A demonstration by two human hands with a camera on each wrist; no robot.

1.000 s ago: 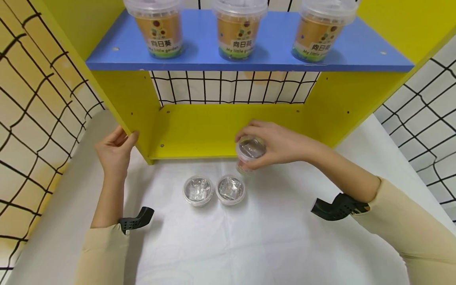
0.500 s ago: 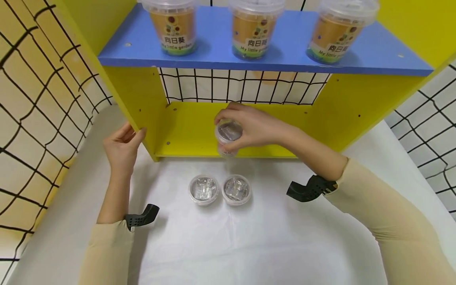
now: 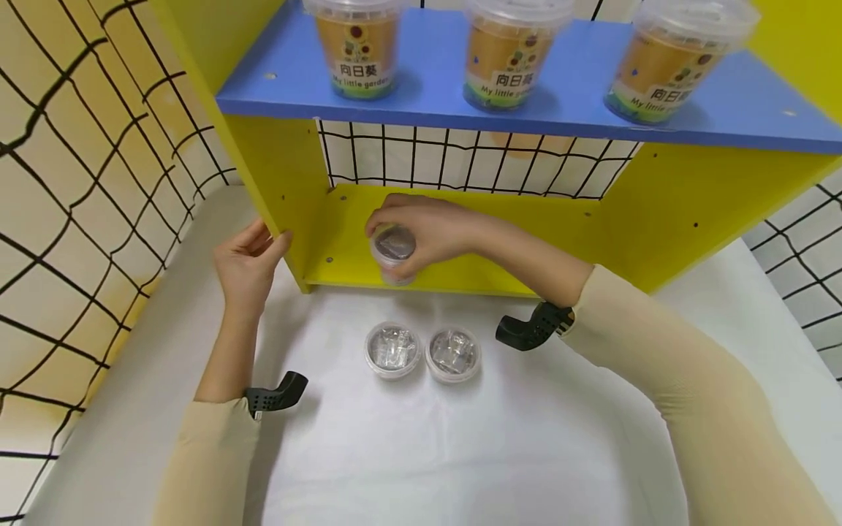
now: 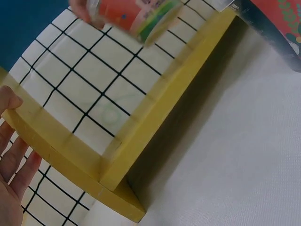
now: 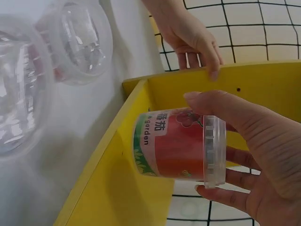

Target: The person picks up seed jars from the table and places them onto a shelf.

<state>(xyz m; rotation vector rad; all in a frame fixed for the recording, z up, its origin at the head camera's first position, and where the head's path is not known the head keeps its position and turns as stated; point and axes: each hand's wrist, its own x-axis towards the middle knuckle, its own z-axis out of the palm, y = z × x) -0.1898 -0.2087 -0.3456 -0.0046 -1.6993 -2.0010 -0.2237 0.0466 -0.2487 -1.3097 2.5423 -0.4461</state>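
My right hand (image 3: 437, 228) grips a clear lidded plastic cup (image 3: 393, 247) by its lid, over the front of the yellow bottom shelf (image 3: 473, 274). In the right wrist view this cup (image 5: 176, 143) shows a red label with a green base band, thumb on one side and fingers on the other. My left hand (image 3: 246, 267) pinches the front edge of the yellow left side panel (image 3: 275, 175), thumb on the inner side. The left wrist view shows those fingers (image 4: 18, 162) around the panel's edge. Two similar lidded cups, left (image 3: 392, 352) and right (image 3: 452, 356), stand side by side before the shelf.
Above, a blue shelf board (image 3: 434, 120) bears three orange-labelled cups, left (image 3: 360, 55), middle (image 3: 506, 66) and right (image 3: 661, 80). A yellow panel (image 3: 717, 201) bounds the right. Black wire grid (image 3: 421, 157) stands behind, with more at both sides. White cloth (image 3: 421, 446) covers the table.
My right hand has carried the cup left and back, from beside the two table cups to over the bottom shelf's left part. My left hand keeps its grip on the panel. The head view has shifted.
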